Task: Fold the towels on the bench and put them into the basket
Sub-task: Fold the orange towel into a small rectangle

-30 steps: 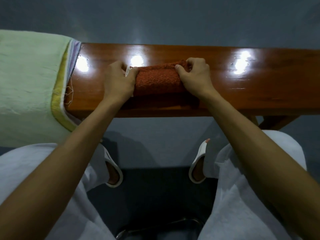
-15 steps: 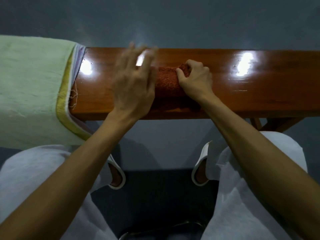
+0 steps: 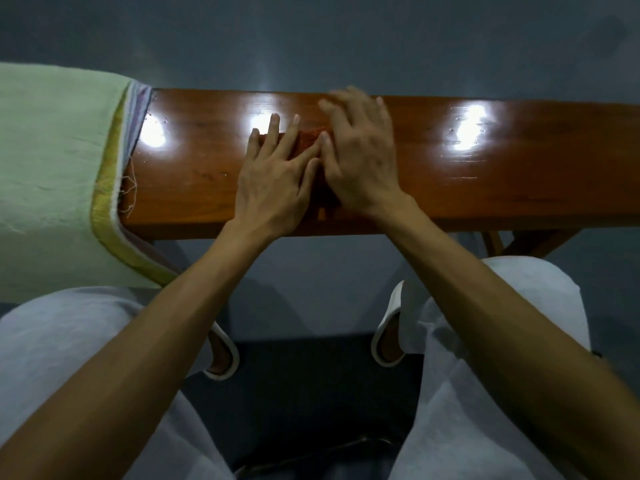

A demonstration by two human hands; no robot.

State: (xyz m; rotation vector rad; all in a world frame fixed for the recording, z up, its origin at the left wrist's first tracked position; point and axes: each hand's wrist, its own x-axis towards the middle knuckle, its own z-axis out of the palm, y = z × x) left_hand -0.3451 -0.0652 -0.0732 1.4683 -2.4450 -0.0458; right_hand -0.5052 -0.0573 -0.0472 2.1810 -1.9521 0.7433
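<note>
Folded rust-orange terry towel (image 3: pixel 309 139), mid glossy brown wooden bench (image 3: pixel 485 188), covered by left hand (image 3: pixel 273 183) and right hand (image 3: pixel 362 161); fingers straight, apart

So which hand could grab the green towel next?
Probably the left hand: it lies flat on the red towel, nearer the green towel draped over the bench. The right hand is farther away.

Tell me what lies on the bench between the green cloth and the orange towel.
Head view: bare glossy bench wood up to the orange towel, only loose threads by the green cloth.
</note>
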